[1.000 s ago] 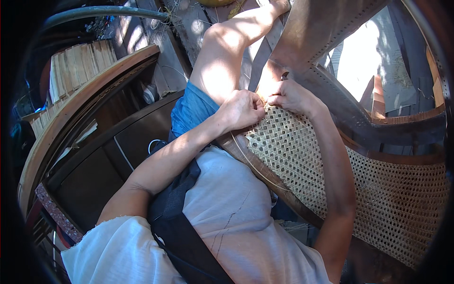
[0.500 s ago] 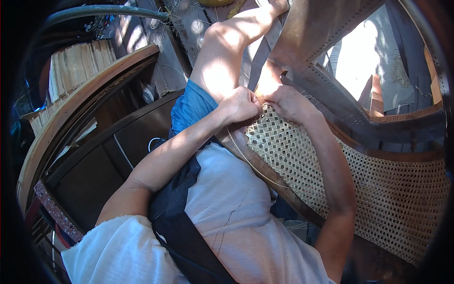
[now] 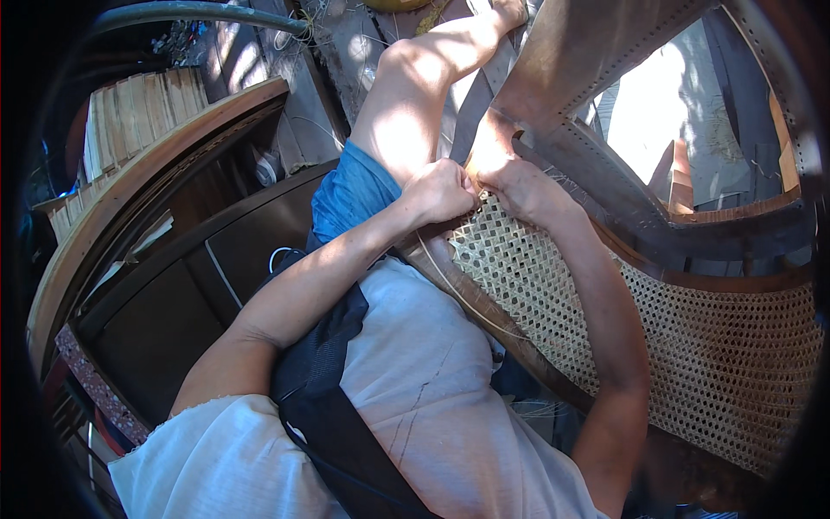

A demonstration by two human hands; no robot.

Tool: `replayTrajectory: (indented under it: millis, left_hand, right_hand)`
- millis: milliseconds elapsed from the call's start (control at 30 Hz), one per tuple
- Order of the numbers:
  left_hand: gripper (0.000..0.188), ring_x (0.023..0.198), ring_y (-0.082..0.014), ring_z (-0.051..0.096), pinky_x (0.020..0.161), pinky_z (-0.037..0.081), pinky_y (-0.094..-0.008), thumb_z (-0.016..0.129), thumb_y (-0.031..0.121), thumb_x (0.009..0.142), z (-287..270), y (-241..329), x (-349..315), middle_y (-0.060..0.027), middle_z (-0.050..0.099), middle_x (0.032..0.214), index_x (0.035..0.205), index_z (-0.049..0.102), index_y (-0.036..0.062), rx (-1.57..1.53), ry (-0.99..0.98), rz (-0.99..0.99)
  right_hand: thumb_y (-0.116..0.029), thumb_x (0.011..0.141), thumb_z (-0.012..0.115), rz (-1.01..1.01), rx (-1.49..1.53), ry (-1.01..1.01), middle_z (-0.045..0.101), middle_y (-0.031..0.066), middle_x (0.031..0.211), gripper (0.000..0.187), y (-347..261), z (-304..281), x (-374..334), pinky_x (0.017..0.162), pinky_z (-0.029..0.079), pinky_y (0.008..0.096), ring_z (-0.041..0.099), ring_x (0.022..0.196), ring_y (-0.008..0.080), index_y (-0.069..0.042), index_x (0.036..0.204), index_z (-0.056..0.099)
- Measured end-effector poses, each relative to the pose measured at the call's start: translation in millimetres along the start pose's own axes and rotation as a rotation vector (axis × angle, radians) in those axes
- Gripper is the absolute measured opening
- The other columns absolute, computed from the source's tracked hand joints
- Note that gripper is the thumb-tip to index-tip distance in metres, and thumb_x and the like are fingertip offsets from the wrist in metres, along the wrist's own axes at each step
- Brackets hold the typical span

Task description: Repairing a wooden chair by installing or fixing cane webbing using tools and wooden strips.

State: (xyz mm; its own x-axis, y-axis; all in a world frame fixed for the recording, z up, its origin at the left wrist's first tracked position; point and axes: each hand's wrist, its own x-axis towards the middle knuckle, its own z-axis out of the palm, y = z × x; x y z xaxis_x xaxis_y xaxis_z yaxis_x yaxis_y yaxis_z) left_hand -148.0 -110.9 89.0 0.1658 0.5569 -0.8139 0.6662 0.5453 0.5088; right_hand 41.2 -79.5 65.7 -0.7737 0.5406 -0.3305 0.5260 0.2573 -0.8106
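Note:
A wooden chair frame [image 3: 596,95] with pale woven cane webbing [image 3: 519,268] lies across my lap toward the right. At the upper corner of the webbing, both hands meet with fingertips almost touching. My left hand [image 3: 438,192] is closed in a pinch, and a thin cane strand [image 3: 462,298] runs from beneath it down along the wooden rail [image 3: 510,337]. My right hand [image 3: 525,188] is closed too, curled over the edge where webbing meets frame. Its fingertips are bent out of sight, so what they grip is hidden.
A curved wooden frame [image 3: 156,164] and a dark panelled wooden piece [image 3: 173,307] stand at my left. Behind them are stacked wooden slats [image 3: 147,117]. A grey-green hose or pipe [image 3: 199,12] crosses the far left. Loose fibres lie on the plank floor [image 3: 346,39].
Both hands stay at the same corner of the webbing, with only a slight shift of the right hand and forearm. The view has moved a little.

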Motion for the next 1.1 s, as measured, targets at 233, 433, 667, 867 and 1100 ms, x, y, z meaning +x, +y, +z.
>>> replayTrajectory:
  millis: [233, 433, 667, 867, 1100]
  left_hand:
    - [0.019, 0.057, -0.0066, 0.055, 0.054, 0.046, -0.0276, 0.072, 0.011, 0.084, 4, 14, 5, 0.0015, 0.061, 0.06, 0.067, 0.066, 0.0037, 0.007, -0.172, -0.023]
    - [0.017, 0.056, -0.006, 0.052, 0.052, 0.042, -0.0261, 0.072, 0.016, 0.085, -25, -7, 1, 0.0023, 0.062, 0.063, 0.073, 0.071, 0.0031, -0.168, -0.231, -0.038]
    - [0.018, 0.051, -0.0081, 0.054, 0.047, 0.043, -0.0269, 0.075, 0.015, 0.083, -3, 4, 23, 0.0004, 0.062, 0.06, 0.072, 0.073, 0.0017, -0.059, -0.187, 0.014]
    - [0.017, 0.051, -0.009, 0.055, 0.048, 0.045, -0.0276, 0.078, 0.014, 0.078, -10, -11, 31, -0.0016, 0.064, 0.061, 0.068, 0.073, 0.0016, -0.062, -0.076, 0.034]
    - [0.023, 0.054, -0.015, 0.06, 0.055, 0.05, -0.032, 0.078, 0.022, 0.073, -3, -9, 11, -0.0058, 0.063, 0.058, 0.061, 0.066, 0.005, 0.05, -0.031, 0.091]
  right_hand:
    - [-0.008, 0.089, 0.052, 0.101, -0.085, 0.283, 0.066, 0.0216, 0.089, 0.018, -4, 21, -32, 0.081, 0.051, 0.0464, 0.065, 0.09, 0.0391, -0.003, 0.097, 0.068]
    - [-0.005, 0.09, 0.065, 0.686, 0.537, 0.715, 0.064, 0.0141, 0.075, 0.008, -185, 83, -198, 0.065, 0.049, 0.0366, 0.063, 0.066, 0.0269, 0.001, 0.095, 0.067]
    - [-0.014, 0.094, 0.058, 1.324, 0.5, 0.573, 0.063, 0.0228, 0.113, 0.034, -220, 276, -243, 0.085, 0.047, 0.0442, 0.061, 0.1, 0.0407, -0.001, 0.125, 0.052]
    - [-0.019, 0.095, 0.06, 1.053, 0.544, 0.753, 0.061, 0.0214, 0.105, 0.034, -251, 214, -239, 0.081, 0.048, 0.0413, 0.063, 0.094, 0.0339, 0.0, 0.121, 0.05]
    - [-0.017, 0.097, 0.056, 0.715, 0.147, 0.922, 0.065, 0.0175, 0.09, 0.044, -187, 59, -160, 0.069, 0.051, 0.0395, 0.066, 0.076, 0.0296, -0.005, 0.139, 0.047]
